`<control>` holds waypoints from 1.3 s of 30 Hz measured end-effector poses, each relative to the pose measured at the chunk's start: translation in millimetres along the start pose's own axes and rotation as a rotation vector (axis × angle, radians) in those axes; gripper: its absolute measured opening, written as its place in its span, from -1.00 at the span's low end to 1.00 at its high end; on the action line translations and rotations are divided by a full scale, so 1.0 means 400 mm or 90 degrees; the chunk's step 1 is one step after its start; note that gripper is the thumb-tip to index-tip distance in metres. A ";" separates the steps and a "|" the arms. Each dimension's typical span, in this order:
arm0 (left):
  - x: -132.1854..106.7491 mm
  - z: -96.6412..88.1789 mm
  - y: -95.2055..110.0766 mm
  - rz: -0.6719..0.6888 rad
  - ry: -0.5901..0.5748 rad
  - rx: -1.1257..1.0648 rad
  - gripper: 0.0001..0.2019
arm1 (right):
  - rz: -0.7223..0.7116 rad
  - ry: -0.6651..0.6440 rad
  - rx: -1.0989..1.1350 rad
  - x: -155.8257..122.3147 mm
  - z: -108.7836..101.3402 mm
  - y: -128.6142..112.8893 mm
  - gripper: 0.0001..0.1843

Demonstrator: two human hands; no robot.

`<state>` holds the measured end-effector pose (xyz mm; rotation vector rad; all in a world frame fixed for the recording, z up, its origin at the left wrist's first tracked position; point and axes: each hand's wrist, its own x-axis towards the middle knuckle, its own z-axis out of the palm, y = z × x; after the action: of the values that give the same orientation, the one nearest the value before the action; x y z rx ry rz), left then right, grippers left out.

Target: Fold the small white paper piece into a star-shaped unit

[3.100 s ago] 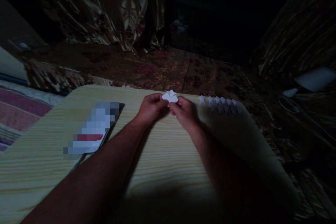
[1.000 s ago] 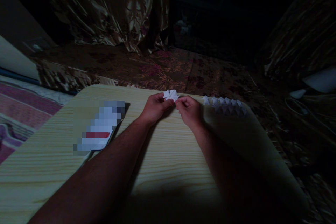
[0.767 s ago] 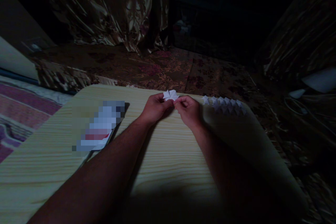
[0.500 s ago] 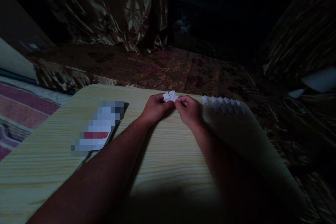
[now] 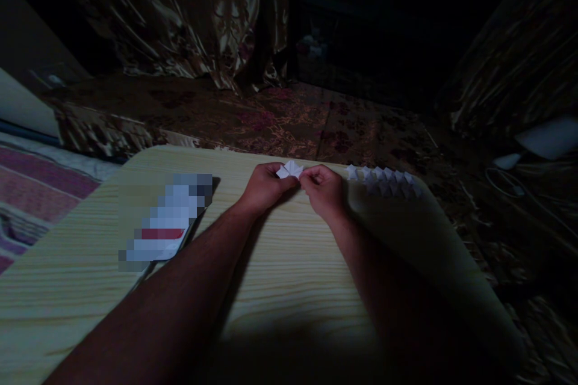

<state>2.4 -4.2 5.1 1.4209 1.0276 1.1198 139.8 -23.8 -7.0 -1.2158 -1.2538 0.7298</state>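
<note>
A small white folded paper piece (image 5: 289,169) sits between both hands near the far edge of the pale wooden table (image 5: 280,277). My left hand (image 5: 264,186) pinches its left side with curled fingers. My right hand (image 5: 323,189) pinches its right side, fingers closed. To the right lies a row of several white folded paper pieces (image 5: 383,180) along the table's far edge.
A flat blurred-out item with a red band (image 5: 167,222) lies on the table's left part. Beyond the table are patterned brown cloth (image 5: 280,117) and shiny curtains (image 5: 189,12). A striped rug (image 5: 31,186) shows at left; white objects and cables (image 5: 519,159) at right in the dark.
The paper piece has sunk a little lower between my fingertips and shows less. Both hands stay in the same spot. The view shifted slightly.
</note>
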 end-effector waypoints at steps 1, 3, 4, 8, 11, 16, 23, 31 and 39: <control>0.000 0.000 0.000 -0.001 -0.001 -0.007 -0.81 | -0.005 0.001 0.002 -0.001 0.000 -0.001 -0.86; 0.001 -0.001 0.001 -0.009 -0.002 -0.023 -0.80 | -0.020 -0.003 0.009 -0.002 0.001 -0.002 -0.86; 0.001 -0.001 0.001 -0.015 -0.004 -0.031 -0.80 | -0.029 -0.008 0.012 -0.003 0.001 -0.003 -0.87; 0.002 -0.002 0.001 -0.036 -0.021 -0.060 -0.81 | -0.064 -0.011 -0.005 -0.005 0.002 0.000 -0.88; 0.003 -0.001 0.001 -0.044 -0.031 -0.073 -0.82 | -0.084 0.003 -0.041 -0.005 0.002 0.007 -0.89; 0.002 0.001 0.002 -0.036 -0.032 -0.045 -0.83 | -0.089 0.012 -0.074 -0.004 0.003 0.015 -0.88; 0.003 -0.001 0.001 -0.042 -0.031 -0.039 -0.86 | -0.108 0.006 -0.075 -0.007 0.003 0.014 -0.90; 0.005 -0.004 0.005 -0.046 -0.033 -0.094 -0.89 | -0.174 -0.041 -0.124 -0.015 -0.007 -0.002 -0.88; 0.009 -0.010 -0.003 -0.053 -0.038 -0.124 -0.89 | -0.244 -0.053 -0.194 -0.017 -0.019 -0.023 -0.85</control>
<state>-0.8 0.4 4.7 1.2374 0.9021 1.0797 143.8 -34.5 0.4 -1.1443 -1.6525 0.3182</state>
